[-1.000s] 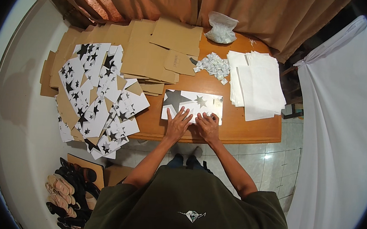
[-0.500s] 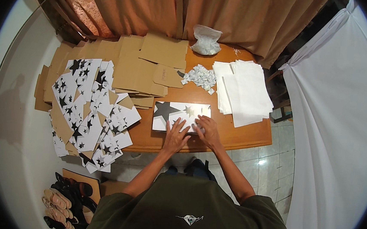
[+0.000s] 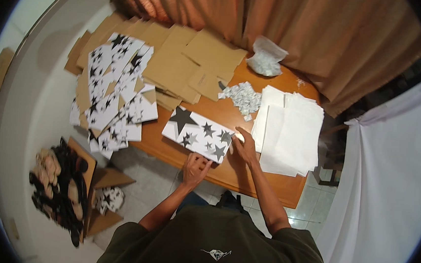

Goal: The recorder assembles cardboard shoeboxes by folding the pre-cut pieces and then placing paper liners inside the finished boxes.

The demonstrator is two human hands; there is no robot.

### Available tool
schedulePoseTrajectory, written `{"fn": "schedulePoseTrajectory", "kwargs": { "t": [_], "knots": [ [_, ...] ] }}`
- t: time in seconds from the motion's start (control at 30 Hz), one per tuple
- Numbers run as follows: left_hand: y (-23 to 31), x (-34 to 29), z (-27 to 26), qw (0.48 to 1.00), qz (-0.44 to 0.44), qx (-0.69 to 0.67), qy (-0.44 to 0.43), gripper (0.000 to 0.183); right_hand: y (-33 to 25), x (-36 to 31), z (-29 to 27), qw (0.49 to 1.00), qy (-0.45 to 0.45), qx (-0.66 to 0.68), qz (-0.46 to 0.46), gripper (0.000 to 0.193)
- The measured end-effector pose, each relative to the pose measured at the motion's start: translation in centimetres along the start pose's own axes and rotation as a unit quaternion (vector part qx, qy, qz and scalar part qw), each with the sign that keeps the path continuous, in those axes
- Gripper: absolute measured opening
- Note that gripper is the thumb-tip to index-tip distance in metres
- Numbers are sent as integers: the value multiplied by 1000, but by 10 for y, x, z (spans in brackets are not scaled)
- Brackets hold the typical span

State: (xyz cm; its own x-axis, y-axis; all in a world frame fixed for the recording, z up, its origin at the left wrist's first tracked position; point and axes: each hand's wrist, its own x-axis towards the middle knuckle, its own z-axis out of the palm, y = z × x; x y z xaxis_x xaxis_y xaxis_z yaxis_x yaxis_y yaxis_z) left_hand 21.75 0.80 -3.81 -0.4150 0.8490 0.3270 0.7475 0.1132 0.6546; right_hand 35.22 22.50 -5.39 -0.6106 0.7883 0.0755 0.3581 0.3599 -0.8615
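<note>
A flat, closed white box with black and grey stars (image 3: 194,133) lies slantwise on the wooden table, near its front edge. Curled fingers of my left hand (image 3: 196,169) grip the box's near long side. My right hand (image 3: 244,145) holds the right end, its fingers around the far right corner. Beyond the box is a heap of small white packets (image 3: 244,97). To the right of it rests a stack of white paper sheets (image 3: 292,133).
Star-patterned flat pieces (image 3: 105,98) spread over the table's left side, beside stacked brown cardboard (image 3: 174,62). A clear plastic bag (image 3: 267,57) stands at the back by the brown curtain (image 3: 317,31). Shoes (image 3: 63,184) fill a rack at lower left. White cloth (image 3: 384,185) hangs on the right.
The view has turned, so the table appears tilted. My hands have moved from the box's top to its near side and right end, and the box shows more of its stars.
</note>
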Motion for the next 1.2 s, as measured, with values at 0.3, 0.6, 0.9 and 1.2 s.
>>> {"fn": "schedulePoseTrajectory", "kwargs": {
  "t": [0.3, 0.6, 0.9, 1.2],
  "knots": [
    [52, -25, 87, 908, -336, -208, 140, 89, 54, 25, 5, 959, -175, 218, 37, 54],
    [71, -15, 68, 907, -314, -69, 272, 97, 10, 0, -10, 961, -211, 114, -138, 59],
    [105, -26, -44, 879, -317, -157, 318, 79, -103, -14, -7, 932, -217, 167, -237, 60],
    [145, -77, -163, 840, -223, -134, 477, 80, -243, -56, 24, 885, -248, 221, -325, 63]
  ]
}}
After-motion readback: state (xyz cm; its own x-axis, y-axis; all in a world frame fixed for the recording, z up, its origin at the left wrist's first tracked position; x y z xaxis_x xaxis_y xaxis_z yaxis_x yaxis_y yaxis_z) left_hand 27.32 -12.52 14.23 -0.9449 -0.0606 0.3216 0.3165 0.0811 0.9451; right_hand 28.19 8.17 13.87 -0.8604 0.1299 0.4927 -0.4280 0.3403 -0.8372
